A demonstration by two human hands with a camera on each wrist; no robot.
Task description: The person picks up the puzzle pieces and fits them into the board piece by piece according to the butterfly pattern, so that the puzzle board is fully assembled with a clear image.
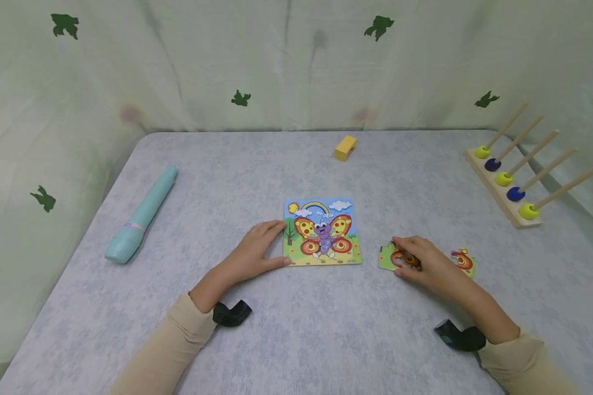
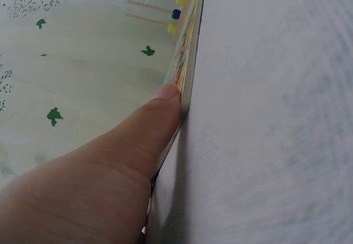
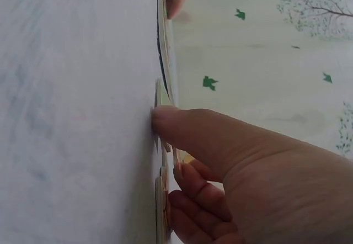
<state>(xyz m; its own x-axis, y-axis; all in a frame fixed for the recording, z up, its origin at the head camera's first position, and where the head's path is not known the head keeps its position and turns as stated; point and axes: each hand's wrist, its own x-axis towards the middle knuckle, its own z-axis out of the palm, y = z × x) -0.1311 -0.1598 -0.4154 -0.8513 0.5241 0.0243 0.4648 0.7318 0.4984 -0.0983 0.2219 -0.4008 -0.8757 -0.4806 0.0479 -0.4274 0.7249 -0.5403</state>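
Observation:
A square butterfly puzzle board (image 1: 322, 232) lies flat on the table. My left hand (image 1: 249, 249) rests at its left side, fingertips on the left edge and thumb near the front corner; the left wrist view shows the thumb (image 2: 149, 125) pressing its edge. To the right, my right hand (image 1: 432, 266) pinches a green and red puzzle piece (image 1: 386, 258) between thumb and fingers, low over the table. A brown patterned piece (image 1: 412, 261) shows under the palm, partly hidden. Another red and green piece (image 1: 463, 262) lies beyond the wrist, partly covered by the hand.
A yellow block (image 1: 345, 148) stands near the table's far edge. At the right is a wooden peg rack (image 1: 504, 189) with yellow and blue beads. A folded teal umbrella (image 1: 143, 214) lies at the left. A pale curtain with green leaf shapes hangs behind.

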